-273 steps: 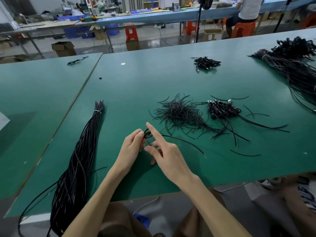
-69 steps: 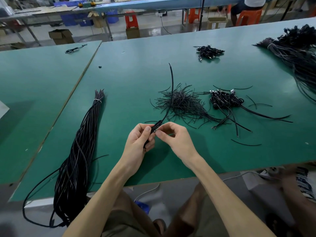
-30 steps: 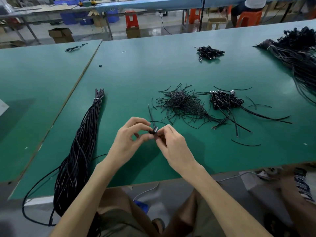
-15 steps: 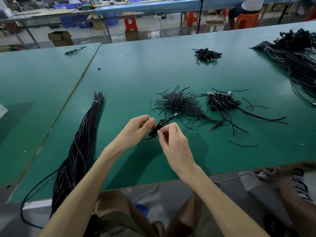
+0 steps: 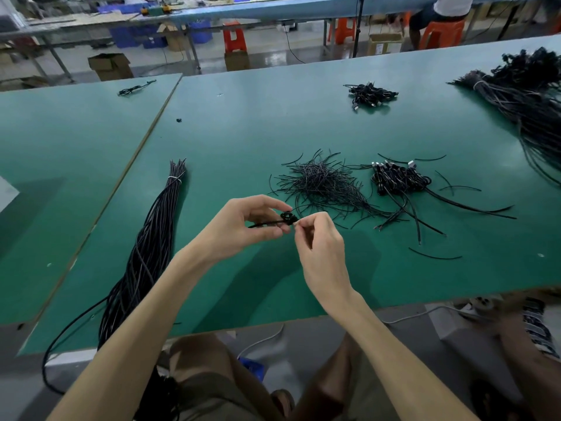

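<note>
Above the green table [image 5: 273, 123], my left hand [image 5: 243, 226] pinches a small coiled black cable [image 5: 287, 218] between thumb and fingers. My right hand [image 5: 318, 241] pinches the right side of the same coil with its fingertips, where a thin tie seems wound round it. A short straight end of the cable sticks out to the left across my left fingers. Behind my hands lies a loose pile of thin black ties [image 5: 321, 183]. To its right sits a heap of coiled cables with metal plugs [image 5: 397, 180].
A long bundle of black cables [image 5: 151, 244] lies at the left and hangs over the front edge. A big cable bundle [image 5: 522, 98] fills the far right. A small cable heap [image 5: 370, 94] sits farther back. Stools, boxes and a seated person are beyond the table.
The cable that stuck out long and loose is now wound into a tight small coil between my hands. Both hands stay close together above the table's front.
</note>
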The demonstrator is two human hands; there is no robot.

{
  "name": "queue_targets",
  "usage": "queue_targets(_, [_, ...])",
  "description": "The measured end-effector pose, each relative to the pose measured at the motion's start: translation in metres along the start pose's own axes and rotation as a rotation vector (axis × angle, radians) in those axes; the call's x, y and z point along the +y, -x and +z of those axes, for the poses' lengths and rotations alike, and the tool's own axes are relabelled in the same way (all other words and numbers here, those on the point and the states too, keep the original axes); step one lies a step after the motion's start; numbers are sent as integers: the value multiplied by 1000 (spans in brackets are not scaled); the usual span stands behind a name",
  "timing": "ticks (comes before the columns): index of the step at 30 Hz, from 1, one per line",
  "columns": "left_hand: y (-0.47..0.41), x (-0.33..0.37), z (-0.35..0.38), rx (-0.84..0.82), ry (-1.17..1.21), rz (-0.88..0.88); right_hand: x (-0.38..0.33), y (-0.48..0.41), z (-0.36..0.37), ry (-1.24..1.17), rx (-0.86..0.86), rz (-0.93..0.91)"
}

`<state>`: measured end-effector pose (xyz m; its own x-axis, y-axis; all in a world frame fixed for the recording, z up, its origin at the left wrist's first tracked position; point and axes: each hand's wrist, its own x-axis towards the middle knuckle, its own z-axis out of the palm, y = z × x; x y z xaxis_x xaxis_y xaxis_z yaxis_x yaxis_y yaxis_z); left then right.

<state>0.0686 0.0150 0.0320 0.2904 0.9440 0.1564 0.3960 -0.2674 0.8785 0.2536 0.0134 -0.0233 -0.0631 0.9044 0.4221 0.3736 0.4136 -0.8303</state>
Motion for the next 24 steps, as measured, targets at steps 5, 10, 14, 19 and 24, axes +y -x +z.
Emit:
queue_targets(5, [-12, -1, 11, 171, -17, 20, -4, 1, -1, 53, -39, -63])
queue_targets(10, [-29, 2, 13, 171, -34, 30, -7, 5, -2, 33, -84, -125])
queue_targets(14, [-38, 1, 8, 35, 84, -68, -9, 5, -4, -16, -79, -143])
queue_targets(19, [-37, -8, 13, -60, 172, -203, -6, 6, -3, -59, -55, -119])
queue_targets(24, [-22, -11, 30, -191, 196, -234, -6, 2, -4, -129, 10, -39])
